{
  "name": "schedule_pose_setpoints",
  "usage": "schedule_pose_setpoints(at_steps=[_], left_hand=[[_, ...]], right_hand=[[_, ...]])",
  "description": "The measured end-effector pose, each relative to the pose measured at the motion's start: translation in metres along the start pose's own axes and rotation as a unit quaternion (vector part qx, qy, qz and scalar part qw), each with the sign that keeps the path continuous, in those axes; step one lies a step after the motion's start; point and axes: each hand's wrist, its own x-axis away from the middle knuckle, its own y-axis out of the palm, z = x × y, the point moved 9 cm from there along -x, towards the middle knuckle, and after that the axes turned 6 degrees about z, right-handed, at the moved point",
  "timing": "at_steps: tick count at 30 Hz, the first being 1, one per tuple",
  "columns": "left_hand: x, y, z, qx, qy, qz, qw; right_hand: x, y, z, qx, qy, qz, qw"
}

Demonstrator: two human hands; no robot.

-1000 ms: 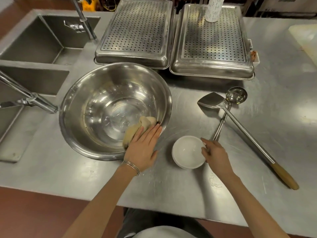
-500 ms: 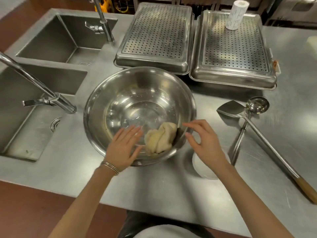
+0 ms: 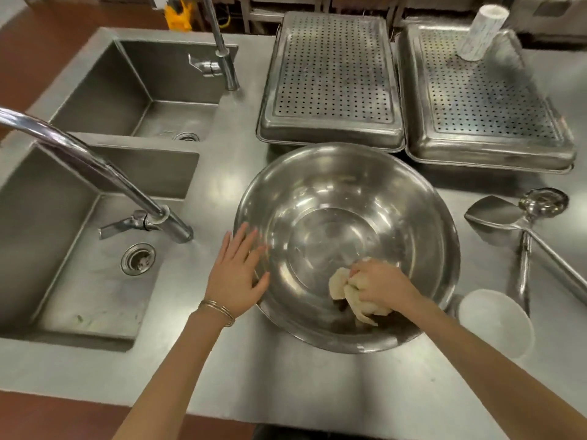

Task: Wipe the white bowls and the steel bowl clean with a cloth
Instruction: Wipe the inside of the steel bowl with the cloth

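Observation:
A large steel bowl (image 3: 320, 198) stands on the steel counter in front of me. Inside it, near its front wall, my right hand (image 3: 379, 282) is closed on a crumpled beige cloth (image 3: 355, 296). My left hand (image 3: 236, 274) lies flat with spread fingers against the bowl's left rim, holding nothing. A white bowl (image 3: 497, 322), which looks like a small stack, sits on the counter to the right of the steel bowl, apart from both hands.
Two sinks (image 3: 79, 265) with taps (image 3: 104, 176) lie to the left. Two perforated steel trays (image 3: 333, 81) stand behind the bowl; a white roll (image 3: 481, 33) stands on the right one. A spatula (image 3: 495, 214) and a ladle (image 3: 540, 204) lie at the right.
My left hand let go of the cloth and moved to the bowl's left rim. My right hand left the white bowl, reached into the steel bowl and took the cloth.

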Motion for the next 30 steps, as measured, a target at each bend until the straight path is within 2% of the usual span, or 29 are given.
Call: schedule_pose_setpoints(at_steps=[1,3,4,6,8,11,12,14,15,17,20,21,22,24,26,28,30], left_hand=[[-0.004,-0.001,-0.007,0.022,-0.028,0.0,0.999],[-0.008,0.004,-0.012,0.074,-0.076,-0.021,0.994],[-0.009,0.005,-0.011,0.091,-0.086,-0.025,0.992],[-0.011,0.009,-0.01,0.106,-0.093,-0.035,0.989],[-0.014,0.012,-0.012,0.108,-0.089,-0.048,0.989],[-0.018,0.014,-0.018,0.111,-0.094,-0.054,0.988],[-0.019,0.013,-0.02,0.119,-0.116,-0.045,0.985],[-0.016,0.012,-0.026,0.15,-0.212,-0.016,0.966],[-0.013,0.012,-0.028,0.164,-0.254,0.0,0.953],[-0.011,0.013,-0.028,0.177,-0.285,0.018,0.942],[-0.014,0.015,-0.03,0.198,-0.286,0.024,0.937],[-0.015,0.015,-0.032,0.198,-0.283,0.025,0.938],[-0.017,0.015,-0.032,0.196,-0.276,0.028,0.94],[-0.02,0.015,-0.032,0.199,-0.265,0.034,0.943],[-0.021,0.015,-0.034,0.21,-0.268,0.04,0.939],[-0.021,0.015,-0.034,0.226,-0.274,0.045,0.934],[-0.02,0.015,-0.034,0.237,-0.276,0.053,0.93]], right_hand=[[-0.003,-0.01,0.003,-0.047,0.017,0.021,0.999],[-0.015,-0.032,0.011,-0.169,0.049,0.114,0.978],[-0.026,-0.037,0.015,-0.188,0.049,0.155,0.969],[-0.05,-0.03,0.012,-0.148,0.061,0.14,0.977],[-0.069,-0.007,0.005,-0.076,0.098,0.075,0.989],[-0.072,0.013,-0.011,0.026,0.101,0.116,0.988],[-0.069,0.016,-0.015,0.044,0.093,0.125,0.987],[-0.067,0.019,-0.015,0.062,0.059,0.111,0.99],[-0.068,0.016,-0.011,0.041,0.041,0.101,0.993],[-0.07,-0.009,-0.002,-0.055,0.022,0.133,0.989],[-0.089,-0.054,0.018,-0.162,0.023,0.271,0.949],[-0.102,-0.06,0.023,-0.179,0.049,0.287,0.94],[-0.117,-0.061,0.024,-0.203,0.078,0.284,0.934],[-0.146,-0.045,0.009,-0.225,0.131,0.22,0.94],[-0.157,-0.028,-0.015,-0.165,0.169,0.183,0.954],[-0.151,-0.022,-0.042,-0.102,0.153,0.199,0.963],[-0.14,-0.012,-0.07,-0.033,0.066,0.203,0.976]])
